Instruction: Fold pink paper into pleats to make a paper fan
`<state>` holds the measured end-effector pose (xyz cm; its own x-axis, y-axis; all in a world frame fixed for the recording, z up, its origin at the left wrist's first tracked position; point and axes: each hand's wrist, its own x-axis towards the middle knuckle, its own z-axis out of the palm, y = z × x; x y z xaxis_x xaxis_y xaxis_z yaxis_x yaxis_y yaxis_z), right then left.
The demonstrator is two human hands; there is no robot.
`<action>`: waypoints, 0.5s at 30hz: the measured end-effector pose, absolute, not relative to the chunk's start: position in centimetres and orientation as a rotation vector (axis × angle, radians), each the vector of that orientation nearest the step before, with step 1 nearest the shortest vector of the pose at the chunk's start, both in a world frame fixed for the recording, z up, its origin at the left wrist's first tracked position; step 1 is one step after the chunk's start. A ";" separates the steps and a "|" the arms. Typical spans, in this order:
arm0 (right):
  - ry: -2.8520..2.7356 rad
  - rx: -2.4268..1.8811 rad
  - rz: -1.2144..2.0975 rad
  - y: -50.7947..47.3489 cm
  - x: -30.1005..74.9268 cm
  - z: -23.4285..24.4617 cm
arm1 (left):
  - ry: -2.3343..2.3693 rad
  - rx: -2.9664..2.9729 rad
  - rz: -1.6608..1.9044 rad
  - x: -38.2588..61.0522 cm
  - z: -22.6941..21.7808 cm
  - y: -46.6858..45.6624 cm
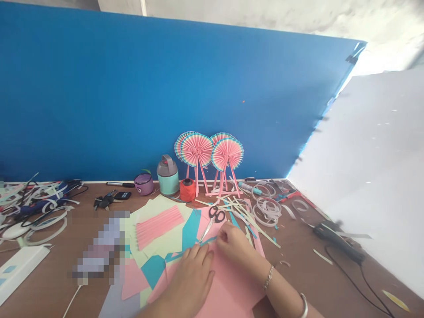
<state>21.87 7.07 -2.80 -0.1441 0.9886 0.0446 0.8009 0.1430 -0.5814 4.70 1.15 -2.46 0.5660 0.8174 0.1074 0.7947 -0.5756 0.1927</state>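
Note:
My left hand (190, 278) lies flat, fingers together, on a pink paper sheet (228, 287) at the table's front edge. My right hand (236, 245) rests on the same sheet's far edge, fingers curled and pinching the paper there. Scissors (212, 219) with black handles lie just beyond my right fingers. A pleated pink paper piece (159, 223) lies on pale green sheets to the left, with teal paper scraps (190, 229) beside it.
Several pink pleated paper fans (212, 154) on sticks lean against the blue board (149, 101). An orange thread spool (187, 190), a teal container (168, 176), a purple pot (143, 183), keys (106, 201), tape rolls (266, 207), paper strips and a black glue gun (338, 243) lie around.

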 end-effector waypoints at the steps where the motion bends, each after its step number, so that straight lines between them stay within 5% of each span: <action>1: -2.010 -1.708 0.632 7.2 22.0 -2.9 | 1.379 2.666 0.282 4.7 -2.5 1.2; 15: -2.015 -1.635 0.686 7.2 21.9 -2.9 | 1.386 2.665 0.292 4.7 -2.7 1.3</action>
